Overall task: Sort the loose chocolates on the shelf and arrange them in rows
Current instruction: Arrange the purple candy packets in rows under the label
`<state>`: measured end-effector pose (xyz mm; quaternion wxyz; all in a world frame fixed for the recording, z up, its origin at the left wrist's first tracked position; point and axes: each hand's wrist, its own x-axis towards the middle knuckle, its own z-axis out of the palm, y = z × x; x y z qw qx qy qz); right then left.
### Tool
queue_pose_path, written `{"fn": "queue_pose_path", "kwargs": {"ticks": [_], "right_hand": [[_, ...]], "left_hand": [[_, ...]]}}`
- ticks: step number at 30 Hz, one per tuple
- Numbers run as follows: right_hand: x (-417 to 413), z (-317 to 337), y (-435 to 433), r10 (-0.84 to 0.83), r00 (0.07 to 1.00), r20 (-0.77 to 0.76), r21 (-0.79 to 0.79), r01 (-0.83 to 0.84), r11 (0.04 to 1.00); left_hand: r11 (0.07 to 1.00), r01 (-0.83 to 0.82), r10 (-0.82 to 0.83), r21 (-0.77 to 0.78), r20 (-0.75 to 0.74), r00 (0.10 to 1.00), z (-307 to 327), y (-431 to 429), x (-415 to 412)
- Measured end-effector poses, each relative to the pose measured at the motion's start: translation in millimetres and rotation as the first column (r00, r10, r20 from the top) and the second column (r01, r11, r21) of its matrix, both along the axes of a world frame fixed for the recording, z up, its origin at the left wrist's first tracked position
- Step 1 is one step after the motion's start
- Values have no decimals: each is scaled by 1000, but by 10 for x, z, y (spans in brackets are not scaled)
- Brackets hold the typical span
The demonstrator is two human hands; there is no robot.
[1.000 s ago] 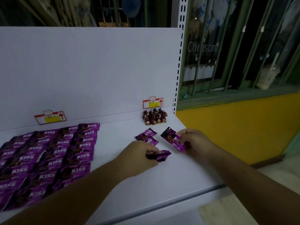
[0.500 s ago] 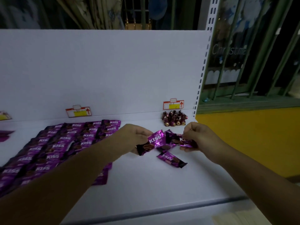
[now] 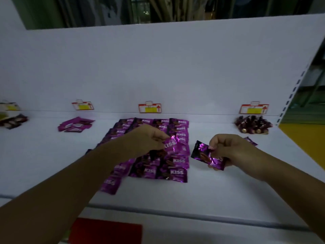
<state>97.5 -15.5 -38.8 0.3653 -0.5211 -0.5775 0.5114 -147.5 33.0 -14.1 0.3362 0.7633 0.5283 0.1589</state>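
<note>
Over the white shelf [image 3: 219, 196], the left hand [image 3: 147, 140] pinches a purple KISS packet [image 3: 173, 144] above the arranged rows [image 3: 158, 162], while the right hand [image 3: 228, 150] grips another packet [image 3: 204, 154] beside them.

Left hand [image 3: 147, 140] pinches KISS packet [image 3: 173, 144] over rows [image 3: 158, 166]; right hand [image 3: 228, 150] holds another packet [image 3: 204, 154].

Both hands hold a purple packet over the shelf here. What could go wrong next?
The left hand pinches a KISS packet right above the laid rows; setting it down may nudge neighbours askew. Its forearm crosses the front-left packets, and the crooked packet there might get dragged. A loose packet lies behind the right hand, busy with a second packet, and could be missed.
</note>
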Motion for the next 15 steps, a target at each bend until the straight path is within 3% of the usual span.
{"fn": "queue_pose_path", "kwargs": {"ticks": [4, 9, 15], "right_hand": [[-359, -64, 36, 43, 992, 118, 60, -50, 997], [-686, -153, -34, 108, 943, 315, 162, -166, 973], [-833, -232, -207, 16, 867, 498, 302, -191, 934]], "left_hand": [[999, 17, -14, 36, -89, 996, -43, 2, -414], [969, 237, -209, 61, -301, 930, -194, -202, -750], [925, 316, -258, 210, -260, 930, -465, -447, -857]]}}
